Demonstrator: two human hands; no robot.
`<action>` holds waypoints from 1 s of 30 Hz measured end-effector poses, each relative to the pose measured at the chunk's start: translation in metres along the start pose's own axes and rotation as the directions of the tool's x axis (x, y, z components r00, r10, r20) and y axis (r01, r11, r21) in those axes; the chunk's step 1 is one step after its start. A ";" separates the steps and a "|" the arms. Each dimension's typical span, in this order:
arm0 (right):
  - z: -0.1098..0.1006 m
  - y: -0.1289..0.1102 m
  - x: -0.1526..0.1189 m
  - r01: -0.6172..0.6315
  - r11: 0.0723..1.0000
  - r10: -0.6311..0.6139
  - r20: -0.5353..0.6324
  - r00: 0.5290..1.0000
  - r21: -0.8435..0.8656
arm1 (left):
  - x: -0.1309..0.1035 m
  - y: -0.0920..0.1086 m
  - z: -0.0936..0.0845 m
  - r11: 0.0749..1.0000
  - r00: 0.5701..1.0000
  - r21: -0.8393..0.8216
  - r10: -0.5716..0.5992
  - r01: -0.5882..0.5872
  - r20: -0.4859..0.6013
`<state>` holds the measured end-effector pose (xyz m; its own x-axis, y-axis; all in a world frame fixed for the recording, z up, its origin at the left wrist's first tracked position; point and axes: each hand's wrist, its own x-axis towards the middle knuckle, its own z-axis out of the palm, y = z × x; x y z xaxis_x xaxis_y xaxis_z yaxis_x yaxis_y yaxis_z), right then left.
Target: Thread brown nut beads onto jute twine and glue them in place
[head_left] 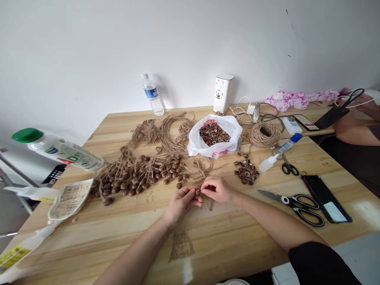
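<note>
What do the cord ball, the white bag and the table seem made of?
Cord ball: likely jute, matte; its brown strands look twisted. White bag: probably thin plastic, slightly glossy, with crinkled edges. Table: wood or wood-look laminate, smooth, slightly shiny; streaked grain shows.

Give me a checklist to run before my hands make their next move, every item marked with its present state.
1. Brown shell held in left hand: ok.
2. Right hand close to that shell: ok.
3. What the right fingertips pinch: cannot tell.
4. Twine strands beyond the hands tidy: not ok, jumbled.
5. White bag open: ok.
6. Large scissors out of both hands: ok.
</note>
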<state>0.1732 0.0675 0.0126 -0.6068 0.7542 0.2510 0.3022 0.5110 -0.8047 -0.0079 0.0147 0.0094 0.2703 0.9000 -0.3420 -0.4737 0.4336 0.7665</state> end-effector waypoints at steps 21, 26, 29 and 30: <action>0.000 -0.004 0.005 -0.274 0.958 0.268 0.077 0.960 0.079 | 0.001 -0.005 -0.003 0.998 0.999 0.066 -0.002 0.000 0.033; 0.000 -0.001 0.007 -0.302 0.951 0.294 0.111 0.949 0.067 | 0.002 -0.005 -0.002 0.997 0.999 0.076 0.002 -0.005 0.041; 0.000 -0.001 0.008 -0.301 0.953 0.295 0.123 0.948 0.036 | 0.002 -0.004 -0.002 0.996 0.999 0.086 -0.005 0.001 0.042; 0.000 -0.001 0.008 -0.300 0.954 0.294 0.124 0.948 0.030 | 0.002 -0.004 -0.002 0.996 0.999 0.088 -0.008 0.005 0.040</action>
<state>0.1684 0.0731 0.0154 -0.5777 0.8136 -0.0654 0.4479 0.2490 -0.8587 -0.0069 0.0150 0.0047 0.3072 0.8938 -0.3267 -0.3966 0.4323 0.8099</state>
